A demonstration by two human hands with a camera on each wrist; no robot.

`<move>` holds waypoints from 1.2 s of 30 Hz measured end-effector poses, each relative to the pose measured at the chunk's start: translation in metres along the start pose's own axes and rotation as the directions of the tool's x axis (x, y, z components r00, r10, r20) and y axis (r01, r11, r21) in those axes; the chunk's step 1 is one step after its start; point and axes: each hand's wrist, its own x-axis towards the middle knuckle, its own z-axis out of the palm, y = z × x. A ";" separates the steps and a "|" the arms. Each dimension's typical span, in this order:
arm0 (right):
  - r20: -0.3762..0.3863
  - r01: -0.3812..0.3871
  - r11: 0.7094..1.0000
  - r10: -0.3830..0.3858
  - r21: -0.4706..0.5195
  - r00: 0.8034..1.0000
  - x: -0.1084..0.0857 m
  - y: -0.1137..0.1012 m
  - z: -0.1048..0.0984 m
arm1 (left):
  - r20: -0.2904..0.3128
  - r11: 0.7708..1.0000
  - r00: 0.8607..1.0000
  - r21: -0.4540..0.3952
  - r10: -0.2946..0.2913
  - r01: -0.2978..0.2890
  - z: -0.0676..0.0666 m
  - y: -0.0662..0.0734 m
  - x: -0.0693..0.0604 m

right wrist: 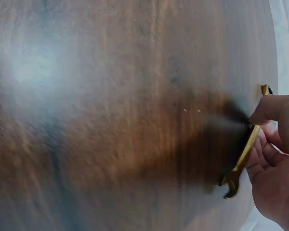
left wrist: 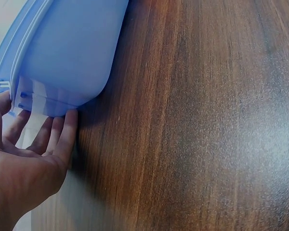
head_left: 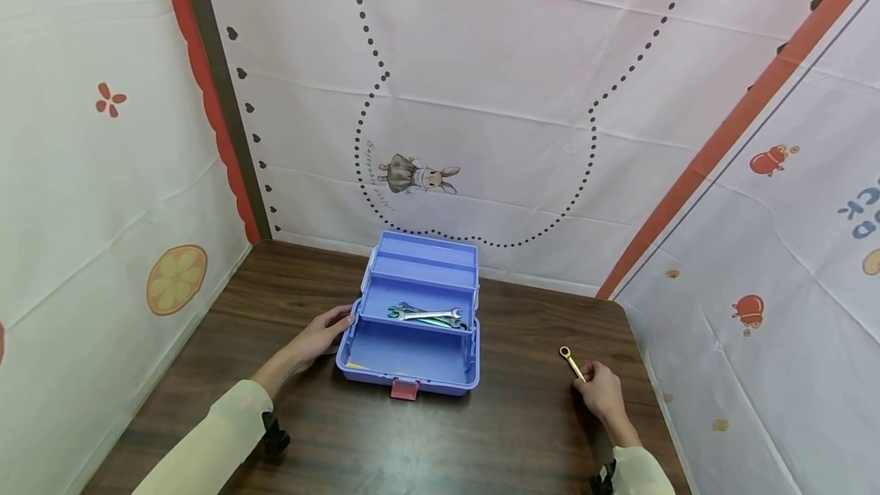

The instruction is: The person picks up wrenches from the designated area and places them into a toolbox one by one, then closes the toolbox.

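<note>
two hands are put to use. in the lower right of the head view, a gold wrench is pinched between the thumb and fingers of the right hand; whether the table is touched by it cannot be told. left of the middle, the edge of a blue box is held by the left hand, its fingers set against the side wall. just above the box's deep bottom part, more wrenches are held in a tray.

the gold wrench is best pinched by its thin middle, firmly, so that it cannot twist. its ends are best lifted clear of the wood, which could be scratched. the box is best steadied with a soft hold, as it looks light and could slide.

the table is dark brown and streaky, and light is bounced off it at the bottom middle. pale cloth is hung behind and at both sides. a rabbit is printed sideways near the middle, and an orange slice at the left.
</note>
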 end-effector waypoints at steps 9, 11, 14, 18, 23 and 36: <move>-0.101 -0.024 0.999 0.029 0.047 0.994 -0.005 0.004 0.012 | -0.001 1.000 1.000 -0.013 -0.001 0.001 -0.001 -0.003 0.001; -0.118 -0.018 0.998 0.024 0.053 0.993 -0.005 0.005 0.013 | -0.005 1.000 1.000 -0.016 -0.005 0.005 -0.001 -0.003 0.001; -0.139 -0.014 0.998 0.022 0.059 0.990 -0.006 0.005 0.015 | -0.005 1.000 1.000 -0.017 -0.005 0.005 -0.001 -0.003 0.000; -0.183 0.006 0.997 0.008 0.075 0.983 -0.006 0.006 0.017 | -0.008 1.000 1.000 -0.019 -0.010 0.009 -0.001 -0.001 0.000; -0.207 0.010 0.995 0.011 0.101 0.978 -0.007 0.008 0.017 | -0.013 1.000 1.000 -0.008 -0.015 0.015 0.001 0.002 0.000; -0.123 0.026 0.995 -0.014 0.093 0.992 -0.001 0.001 0.010 | -0.012 1.000 1.000 0.009 -0.005 0.005 0.002 0.004 -0.002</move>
